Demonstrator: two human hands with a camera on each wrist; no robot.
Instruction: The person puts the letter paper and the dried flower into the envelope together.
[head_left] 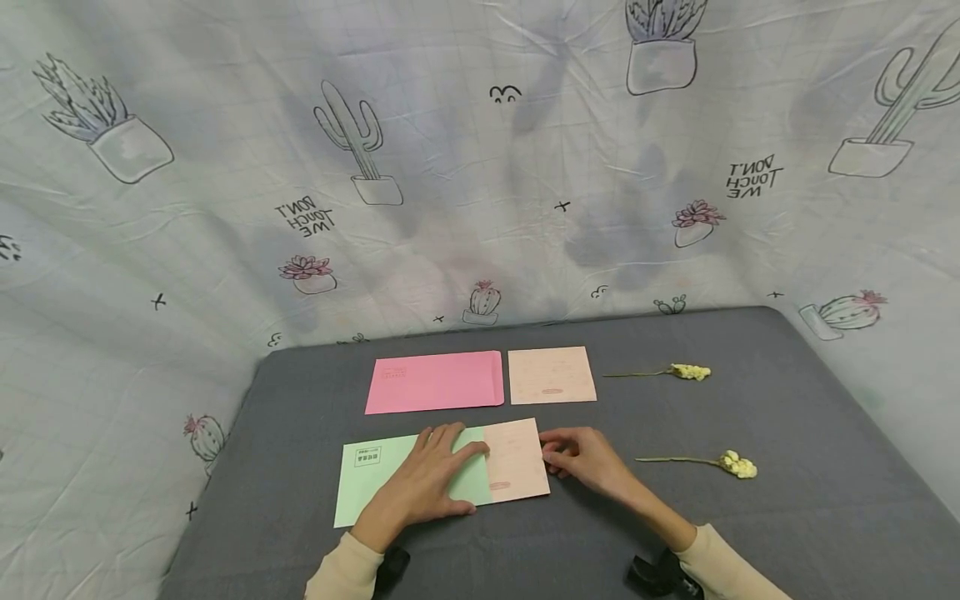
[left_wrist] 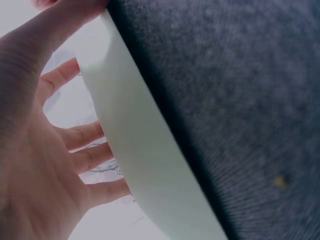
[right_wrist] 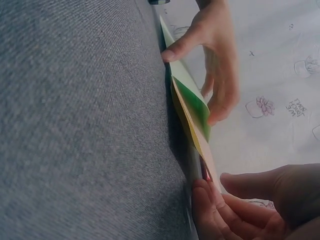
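Note:
A light green envelope point(head_left: 367, 483) lies near the middle of the grey table, with a peach card point(head_left: 517, 458) part way inside its right end. Spread across the envelope, my left hand point(head_left: 427, 475) presses on it, thumb at the near edge and fingers towards the far edge. My right hand point(head_left: 592, 462) pinches the card's right edge between thumb and fingers. From the right wrist view, the green envelope's mouth point(right_wrist: 192, 97) gapes around the card point(right_wrist: 197, 135). The left part of the card is hidden inside the envelope.
Behind the green envelope lie a pink envelope point(head_left: 435, 383) and a second peach card point(head_left: 552, 375). Two dried yellow flowers on thin stems, a far flower point(head_left: 690, 372) and a nearer flower point(head_left: 738, 465), lie to the right. A cactus-print cloth point(head_left: 450, 167) hangs behind the table point(head_left: 787, 400).

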